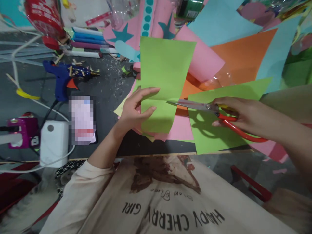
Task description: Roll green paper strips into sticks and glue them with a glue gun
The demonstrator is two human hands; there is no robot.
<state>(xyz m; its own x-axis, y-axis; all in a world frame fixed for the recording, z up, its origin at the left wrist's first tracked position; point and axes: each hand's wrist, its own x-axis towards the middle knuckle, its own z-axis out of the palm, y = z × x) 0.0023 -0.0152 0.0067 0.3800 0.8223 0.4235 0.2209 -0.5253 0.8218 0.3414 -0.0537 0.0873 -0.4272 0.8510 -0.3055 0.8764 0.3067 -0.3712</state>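
Note:
My left hand point(136, 109) grips the left edge of a green sheet of paper point(165, 68), with its thumb and fingers over the front. The sheet is raised a little over the table and has a crease or cut line across it. In my right hand point(240, 113) is a pair of scissors point(195, 104) with red handles. Their blades point left, with the tip at the middle of the green sheet; the blades look nearly closed. Under the scissors lies a second green sheet point(219, 136), carrying their shadow.
A blue glue gun point(60, 76), a phone point(83, 120) and a white power bank point(54, 143) lie at left. Markers point(87, 35), a red bottle point(45, 19) and a rolled pink paper point(198, 53) are behind. Orange paper point(243, 55) lies at right. The table's edge point(156, 155) runs before me.

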